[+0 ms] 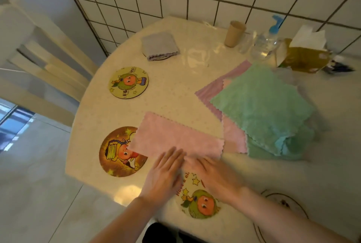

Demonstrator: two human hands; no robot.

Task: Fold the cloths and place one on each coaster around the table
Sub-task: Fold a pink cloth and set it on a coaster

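Though fuzzy and scallop-edged, pink cloth [175,137] under flat hands.

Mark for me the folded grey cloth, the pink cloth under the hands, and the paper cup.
grey cloth [159,45]: head view, middle of its top face.
pink cloth [175,135]: head view, centre of the folded strip.
paper cup [234,34]: head view, its side wall.
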